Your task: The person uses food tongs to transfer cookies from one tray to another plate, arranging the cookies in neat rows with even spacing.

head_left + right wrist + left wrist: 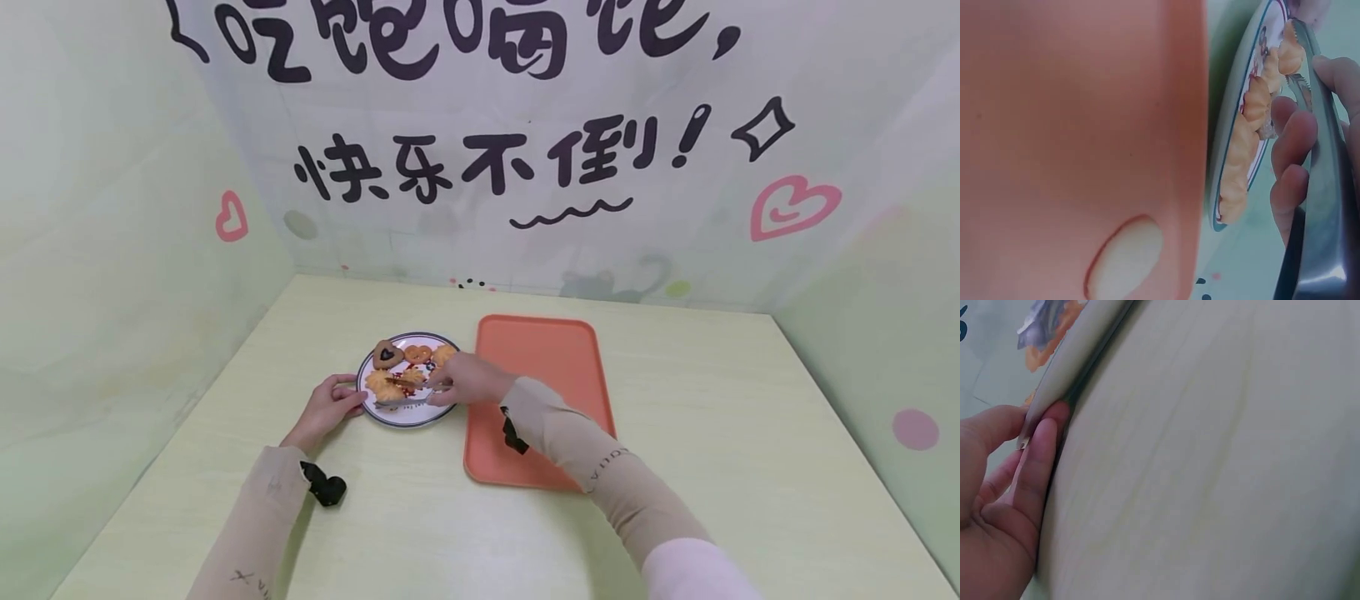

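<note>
A round white plate [411, 420] with a dark blue rim carries several cookies. At its left edge my left hand [324, 410] pinches the rim, thumb above and fingers below, as the left wrist view shows. My right hand [468, 380] reaches over the plate's right side and grips metal tongs [1329, 206]. Their serrated tips are at a golden cookie [1290, 55], one arm on either side of it. A brown heart-shaped cookie [387, 356] with a dark centre lies at the back left, and a ridged golden cookie [383, 386] lies at the front left.
Right of the plate lies an orange tray [536, 337], with my right forearm crossing above it. A pale oval patch [1125, 259] shows near the tray's edge. Both stand on a pale table [720, 433], with a printed wall cloth [420, 242] behind.
</note>
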The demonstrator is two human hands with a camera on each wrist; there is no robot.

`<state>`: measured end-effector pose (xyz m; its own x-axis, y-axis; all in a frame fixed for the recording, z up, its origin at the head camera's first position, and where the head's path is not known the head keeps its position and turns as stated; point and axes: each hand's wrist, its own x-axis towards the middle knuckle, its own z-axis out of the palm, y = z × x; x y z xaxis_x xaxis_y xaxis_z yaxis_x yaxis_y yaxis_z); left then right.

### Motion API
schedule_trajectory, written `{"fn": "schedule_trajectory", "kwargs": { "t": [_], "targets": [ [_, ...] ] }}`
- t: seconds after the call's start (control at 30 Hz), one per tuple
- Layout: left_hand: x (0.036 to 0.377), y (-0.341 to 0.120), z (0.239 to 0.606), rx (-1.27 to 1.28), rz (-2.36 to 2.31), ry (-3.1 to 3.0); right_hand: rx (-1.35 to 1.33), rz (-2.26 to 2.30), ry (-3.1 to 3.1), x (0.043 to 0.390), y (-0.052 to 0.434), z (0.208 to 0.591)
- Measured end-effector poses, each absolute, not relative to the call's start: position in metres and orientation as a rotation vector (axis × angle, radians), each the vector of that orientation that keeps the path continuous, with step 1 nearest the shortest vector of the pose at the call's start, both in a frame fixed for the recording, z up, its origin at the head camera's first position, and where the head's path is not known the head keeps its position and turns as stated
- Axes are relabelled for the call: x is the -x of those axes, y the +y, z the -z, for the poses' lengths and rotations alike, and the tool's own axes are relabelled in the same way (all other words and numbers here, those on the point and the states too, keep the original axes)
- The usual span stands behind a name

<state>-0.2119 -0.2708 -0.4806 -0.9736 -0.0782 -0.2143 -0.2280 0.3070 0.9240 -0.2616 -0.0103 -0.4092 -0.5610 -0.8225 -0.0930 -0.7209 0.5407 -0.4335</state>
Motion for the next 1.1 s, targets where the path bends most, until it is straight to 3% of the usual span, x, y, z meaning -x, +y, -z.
{"fn": "schedule_trajectory", "kwargs": {
  "t": [1.1],
  "targets": [
    [0.212,-0.272,0.482,0.255,-1.789,2.409,1.196,0.538,2.479,0.256,-0.017,0.419]
  ]
}}
